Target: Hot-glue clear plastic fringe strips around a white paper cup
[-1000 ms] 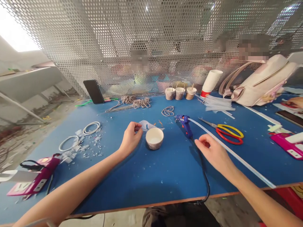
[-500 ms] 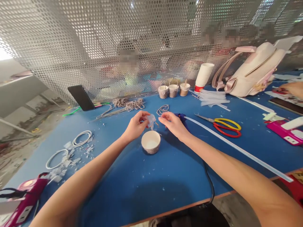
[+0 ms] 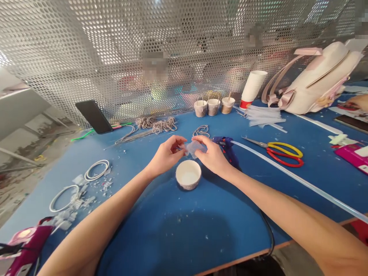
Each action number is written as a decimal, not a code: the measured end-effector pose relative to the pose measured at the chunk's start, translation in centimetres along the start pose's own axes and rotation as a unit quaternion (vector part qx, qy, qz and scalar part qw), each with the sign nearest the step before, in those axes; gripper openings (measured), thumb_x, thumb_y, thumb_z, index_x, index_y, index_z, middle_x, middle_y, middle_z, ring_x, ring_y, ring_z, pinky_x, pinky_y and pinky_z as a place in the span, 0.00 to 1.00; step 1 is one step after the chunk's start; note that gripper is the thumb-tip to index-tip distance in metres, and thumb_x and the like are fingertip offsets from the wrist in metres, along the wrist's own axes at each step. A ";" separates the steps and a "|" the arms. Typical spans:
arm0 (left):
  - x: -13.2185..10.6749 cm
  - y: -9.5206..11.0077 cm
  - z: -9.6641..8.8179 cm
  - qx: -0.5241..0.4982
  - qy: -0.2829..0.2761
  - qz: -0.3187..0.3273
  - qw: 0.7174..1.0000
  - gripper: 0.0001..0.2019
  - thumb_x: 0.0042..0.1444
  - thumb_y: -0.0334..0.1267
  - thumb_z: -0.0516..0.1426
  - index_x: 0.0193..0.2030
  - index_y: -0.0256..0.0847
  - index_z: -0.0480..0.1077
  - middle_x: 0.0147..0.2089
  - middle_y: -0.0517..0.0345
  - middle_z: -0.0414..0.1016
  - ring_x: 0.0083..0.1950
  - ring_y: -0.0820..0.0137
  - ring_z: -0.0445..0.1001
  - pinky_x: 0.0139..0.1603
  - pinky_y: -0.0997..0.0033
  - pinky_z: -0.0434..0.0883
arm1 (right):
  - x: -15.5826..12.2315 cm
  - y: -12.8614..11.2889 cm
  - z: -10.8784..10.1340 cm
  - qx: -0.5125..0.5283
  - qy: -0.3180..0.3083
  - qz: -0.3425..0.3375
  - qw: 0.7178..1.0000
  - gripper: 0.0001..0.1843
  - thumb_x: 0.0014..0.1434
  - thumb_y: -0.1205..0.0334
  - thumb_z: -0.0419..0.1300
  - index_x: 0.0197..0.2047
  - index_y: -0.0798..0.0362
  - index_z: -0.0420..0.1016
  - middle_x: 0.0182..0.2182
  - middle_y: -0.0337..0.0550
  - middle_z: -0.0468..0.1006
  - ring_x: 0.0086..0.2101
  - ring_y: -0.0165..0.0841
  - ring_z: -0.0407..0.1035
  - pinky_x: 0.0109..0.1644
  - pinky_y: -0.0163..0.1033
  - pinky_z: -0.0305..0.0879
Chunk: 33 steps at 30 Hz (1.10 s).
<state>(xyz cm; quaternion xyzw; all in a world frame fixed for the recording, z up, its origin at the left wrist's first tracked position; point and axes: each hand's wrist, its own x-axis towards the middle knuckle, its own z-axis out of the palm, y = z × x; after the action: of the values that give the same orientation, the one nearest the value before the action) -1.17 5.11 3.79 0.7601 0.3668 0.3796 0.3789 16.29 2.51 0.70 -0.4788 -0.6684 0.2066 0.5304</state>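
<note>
Between my two hands is a small piece of sheer whitish mesh [image 3: 195, 148]. My left hand [image 3: 169, 154] pinches its left end, and my right hand [image 3: 212, 154] grips the other side with thumb and fingers. Just below them a cut-down white paper cup [image 3: 188, 174], its outside wrapped in greyish cord, stands upright on the blue table [image 3: 184, 237]. Right behind my right hand lies a blue glue gun [image 3: 227, 145] with a long clear glue stick [image 3: 276, 165] in its back. A loop of grey-brown cord [image 3: 201, 130] rests beyond my fingers.
Red-and-yellow-handled scissors [image 3: 283, 152] lie at right. Along the mesh panel [image 3: 115, 61] stand small wrapped cups [image 3: 213, 107], stacked paper cups [image 3: 254, 88] and a backpack [image 3: 319, 82]. At left are a phone [image 3: 94, 117], cord bundles [image 3: 161, 125], white rings [image 3: 97, 170], scraps and a magenta power strip [image 3: 31, 245].
My right hand has closed on the mesh piece, which earlier only my left hand held. The mesh now stretches between both hands. The view has shifted slightly.
</note>
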 end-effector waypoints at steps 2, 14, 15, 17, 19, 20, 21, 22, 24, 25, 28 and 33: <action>-0.2 0.2 0.0 0.011 -0.021 0.002 1.000 0.10 0.51 0.34 0.58 0.41 0.38 0.68 0.34 0.60 0.74 0.34 0.73 0.75 0.34 0.73 0.72 | -0.1 -0.3 -0.2 0.001 -0.011 -0.021 1.000 0.19 0.51 0.73 0.59 0.47 0.52 0.73 0.45 0.45 0.78 0.46 0.37 0.72 0.52 0.44 0.67; -0.7 1.2 -1.1 -0.032 -0.085 0.027 0.996 0.05 0.53 0.34 0.58 0.32 0.38 0.76 0.35 0.56 0.76 0.36 0.72 0.75 0.38 0.74 0.72 | -1.4 -1.6 -1.6 -0.022 -0.031 -0.128 0.991 0.07 0.59 0.72 0.58 0.36 0.52 0.75 0.31 0.42 0.77 0.34 0.33 0.71 0.39 0.39 0.69; -0.7 1.1 -1.1 -0.030 -0.087 0.039 0.995 0.05 0.53 0.33 0.58 0.33 0.39 0.76 0.36 0.56 0.75 0.36 0.73 0.74 0.37 0.74 0.72 | -1.6 -1.6 -1.7 -0.033 -0.032 -0.144 0.989 0.07 0.59 0.72 0.58 0.37 0.51 0.75 0.32 0.42 0.77 0.34 0.33 0.71 0.39 0.39 0.69; -0.6 0.9 -1.1 -0.025 -0.098 0.060 0.993 0.06 0.54 0.32 0.58 0.34 0.40 0.77 0.36 0.56 0.76 0.36 0.73 0.75 0.38 0.75 0.72 | -1.8 -1.4 -2.0 -0.052 -0.033 -0.171 0.983 0.09 0.60 0.73 0.57 0.39 0.51 0.75 0.33 0.43 0.77 0.35 0.33 0.71 0.40 0.41 0.69; -0.6 0.6 -0.9 -0.019 -0.110 0.073 0.991 0.06 0.54 0.32 0.58 0.35 0.40 0.78 0.36 0.56 0.76 0.36 0.73 0.75 0.38 0.75 0.72 | -2.0 -1.1 -2.1 -0.064 -0.036 -0.182 0.981 0.10 0.60 0.73 0.57 0.40 0.51 0.76 0.34 0.44 0.77 0.35 0.34 0.72 0.41 0.42 0.69; -0.7 0.4 -0.9 -0.019 -0.114 0.072 0.991 0.07 0.55 0.32 0.58 0.36 0.39 0.77 0.36 0.56 0.76 0.37 0.73 0.75 0.38 0.75 0.72 | -2.1 -1.0 -2.1 -0.069 -0.037 -0.184 0.980 0.10 0.60 0.73 0.57 0.41 0.50 0.76 0.34 0.44 0.77 0.36 0.34 0.72 0.41 0.42 0.69; -0.7 0.3 -0.8 -0.022 -0.114 0.064 0.991 0.06 0.55 0.32 0.58 0.37 0.39 0.77 0.36 0.56 0.77 0.37 0.73 0.75 0.38 0.75 0.72 | -2.1 -0.9 -2.1 -0.074 -0.039 -0.186 0.979 0.11 0.60 0.73 0.57 0.41 0.50 0.76 0.34 0.44 0.76 0.36 0.34 0.72 0.41 0.42 0.68; -0.8 0.3 -0.8 -0.027 -0.112 0.050 0.992 0.06 0.54 0.32 0.58 0.37 0.38 0.76 0.36 0.56 0.77 0.37 0.73 0.75 0.38 0.75 0.72 | -2.1 -0.9 -2.1 -0.079 -0.040 -0.189 0.978 0.11 0.60 0.73 0.56 0.41 0.50 0.76 0.34 0.44 0.76 0.36 0.34 0.72 0.41 0.42 0.68; -0.9 0.2 -0.9 -0.039 -0.106 0.021 0.993 0.05 0.54 0.34 0.58 0.37 0.38 0.75 0.35 0.56 0.77 0.36 0.72 0.75 0.37 0.74 0.72 | -2.2 -0.9 -2.1 -0.086 -0.038 -0.203 0.975 0.12 0.61 0.74 0.56 0.41 0.49 0.76 0.34 0.43 0.76 0.36 0.34 0.72 0.41 0.42 0.68; -1.0 0.2 -1.0 -0.045 -0.107 0.014 0.993 0.05 0.55 0.34 0.58 0.37 0.38 0.74 0.35 0.56 0.77 0.36 0.72 0.75 0.37 0.74 0.72 | -2.2 -1.0 -2.1 -0.091 -0.037 -0.211 0.973 0.12 0.61 0.74 0.56 0.41 0.49 0.77 0.33 0.43 0.76 0.36 0.34 0.72 0.41 0.42 0.68; -1.0 0.2 -1.2 -0.050 -0.129 0.037 0.990 0.05 0.55 0.35 0.58 0.33 0.38 0.75 0.36 0.55 0.77 0.37 0.70 0.75 0.39 0.71 0.73 | -2.2 -1.1 -2.2 -0.109 -0.034 -0.228 0.967 0.12 0.62 0.73 0.55 0.41 0.48 0.77 0.32 0.42 0.76 0.35 0.33 0.72 0.42 0.42 0.68; -1.2 0.1 -1.6 -0.039 -0.138 0.065 0.988 0.06 0.55 0.34 0.57 0.33 0.39 0.77 0.36 0.53 0.77 0.38 0.69 0.76 0.41 0.70 0.73 | -2.2 -1.0 -2.1 -0.137 -0.031 -0.250 0.958 0.13 0.62 0.73 0.55 0.41 0.48 0.78 0.32 0.41 0.77 0.35 0.33 0.72 0.42 0.43 0.67</action>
<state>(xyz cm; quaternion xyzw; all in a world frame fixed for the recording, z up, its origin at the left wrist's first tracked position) -3.02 4.53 4.13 0.8118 0.2456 0.3095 0.4299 17.72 -0.33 1.14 -0.3578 -0.8048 -0.0113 0.4734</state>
